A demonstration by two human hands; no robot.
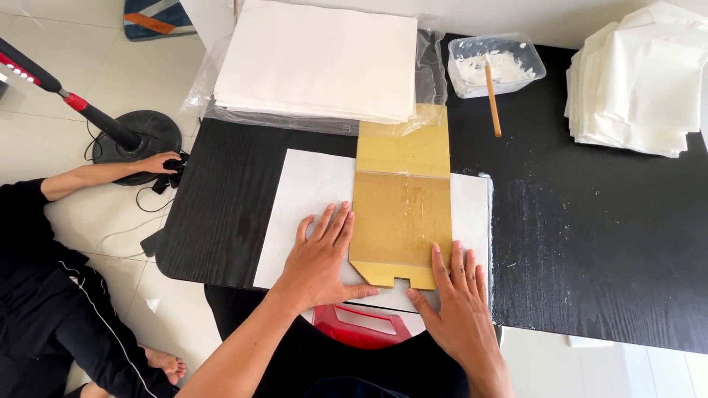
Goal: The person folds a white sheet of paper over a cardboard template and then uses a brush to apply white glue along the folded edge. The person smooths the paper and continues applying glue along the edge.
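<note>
A home room used as a craft workspace is indicated. A low black table (pixel 590 243) is set on a pale tiled floor (pixel 88 44). Stacked white sheets (pixel 317 59) and a paste tub (pixel 495 65) are seen at the top, a fan base (pixel 144 136) at the upper left.

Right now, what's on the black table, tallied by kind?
Stacks of white sheets: 2
Flat brown cardboard pieces: 1
White sheets under the cardboard: 1
Clear plastic tubs of white paste: 1
Wooden sticks: 1
Total: 6
</note>
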